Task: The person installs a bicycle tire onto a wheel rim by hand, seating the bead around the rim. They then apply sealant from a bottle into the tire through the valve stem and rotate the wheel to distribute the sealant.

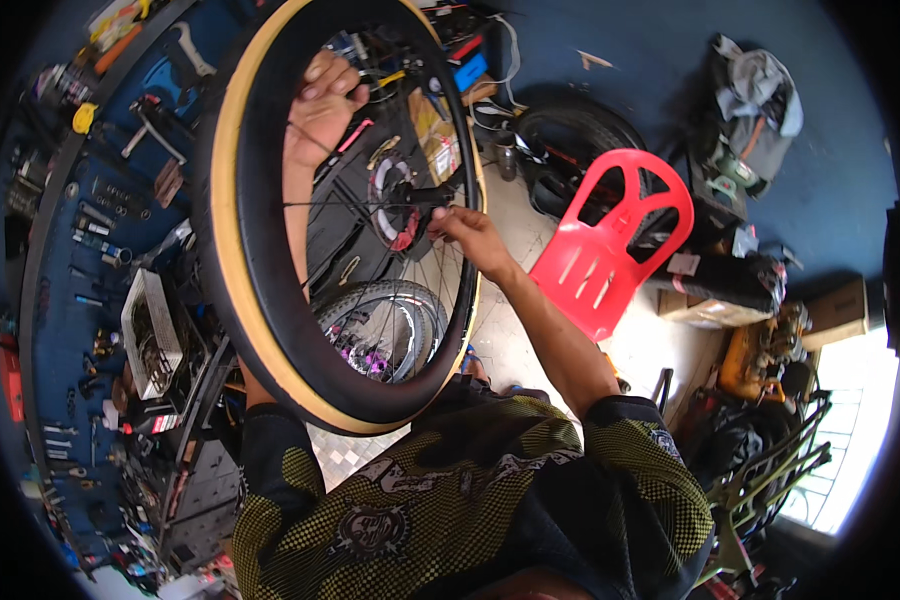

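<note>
A bicycle wheel (232,200) with a black tyre and a tan sidewall stands upright before me, its left side tipped toward me. At its centre the black hub (432,196) shows, with thin spokes running out to the rim. My right hand (475,240) reaches in from the right, thumb and fingertips pinched at the hub's near end. Through the spokes I see my left hand (322,105), raised on the wheel's far side with its fingers curled. Whatever those fingers hold, if anything, cannot be made out. A disc rotor (385,190) appears behind the spokes.
A red plastic chair (610,240) stands to the right. Tools hang on the blue wall at left, above a white tray (152,335) of small parts. Another wheel (410,320) lies below. Cardboard boxes (838,312) and a bicycle frame (770,480) occupy the right side.
</note>
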Demonstrator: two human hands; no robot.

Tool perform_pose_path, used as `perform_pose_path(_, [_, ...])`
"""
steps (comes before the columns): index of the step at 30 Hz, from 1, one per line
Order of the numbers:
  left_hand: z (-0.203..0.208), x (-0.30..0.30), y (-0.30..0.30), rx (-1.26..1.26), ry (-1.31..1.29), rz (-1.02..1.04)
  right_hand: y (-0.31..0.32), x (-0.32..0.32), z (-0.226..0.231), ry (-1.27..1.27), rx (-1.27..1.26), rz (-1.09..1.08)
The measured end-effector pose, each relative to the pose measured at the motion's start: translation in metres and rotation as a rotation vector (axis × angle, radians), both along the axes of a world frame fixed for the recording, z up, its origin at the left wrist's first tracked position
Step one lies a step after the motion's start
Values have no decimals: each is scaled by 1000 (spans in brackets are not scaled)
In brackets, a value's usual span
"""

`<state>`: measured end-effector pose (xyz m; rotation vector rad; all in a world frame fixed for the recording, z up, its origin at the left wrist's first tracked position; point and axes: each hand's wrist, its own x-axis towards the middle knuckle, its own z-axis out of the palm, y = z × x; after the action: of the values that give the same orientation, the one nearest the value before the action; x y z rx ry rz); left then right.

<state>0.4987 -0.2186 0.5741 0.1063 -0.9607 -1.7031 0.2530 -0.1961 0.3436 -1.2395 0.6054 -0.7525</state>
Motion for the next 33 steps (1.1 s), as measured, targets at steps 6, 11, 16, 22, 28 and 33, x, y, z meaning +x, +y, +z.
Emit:
perform_pose_path(6, [7,39,-27,-35,-118,41,-28,50,2,-385,430,155])
perform_pose_path(11, [-18,57,-58,-34,-216,119,-50,76,-18,-374,583,65])
perform_pose_path(16, [-67,121,-26,78,-341,403,-71,88,-32,-406,642,40])
perform_pose_path(22, [-135,166,199,566,-592,1233,-106,112,-61,-457,743,209])
perform_pose_path(28, [-91,21,191,441,-1156,1492,-132,120,-69,-495,751,271])
perform_pose_path(33, [-69,-28,142,606,-1388,2099,-123,131,-77,-464,834,354])
